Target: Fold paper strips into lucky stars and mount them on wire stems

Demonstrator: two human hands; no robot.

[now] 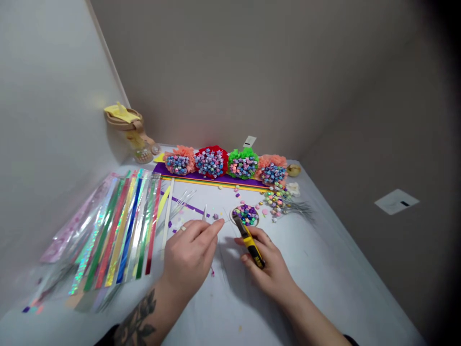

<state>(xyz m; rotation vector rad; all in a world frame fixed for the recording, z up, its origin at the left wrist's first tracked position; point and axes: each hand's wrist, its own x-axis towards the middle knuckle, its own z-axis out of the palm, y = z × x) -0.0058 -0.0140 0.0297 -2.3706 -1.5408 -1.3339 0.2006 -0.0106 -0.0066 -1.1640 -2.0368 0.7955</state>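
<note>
White table (pixel 324 269) is the work surface, seen from my head feed. Left side: wide fan of shiny strips (pixel 121 235), mostly in clear sleeves, plenty of stock there. Back: coloured sheets (pixel 161 169) layered flat, purple on top.

Row of four bunches sits at the back: orange bunch (pixel 177 163), red bunch (pixel 211 162), green bunch (pixel 243 166), second orange bunch (pixel 272 172). Each is packed with little stars inside a ruffled collar. I'd call those four done.

Left hand (pixel 190 250): fingers nearly straight and close together, index pointing right. Too fine to see whether they pinch anything, so can't tell. Right hand (pixel 264 259): fingers closed around the cutter (pixel 249 242), solid hold, nose tilted up toward the dish. Can't tell if the blade is out.

Leftover stock, my read: loose star pile (pixel 277 198) in front of the second orange bunch, grey wires (pixel 300 208) fanned just right of it. Round dish (pixel 258 221) just beyond the cutter, heaped with more stars. I see no fifth bunch near the hands, so whatever's in hand looks early.

Smallest: pointed metal tip (pixel 205 212) poking out past the left hand, rest hidden; purple scraps (pixel 170 224) left of it.
</note>
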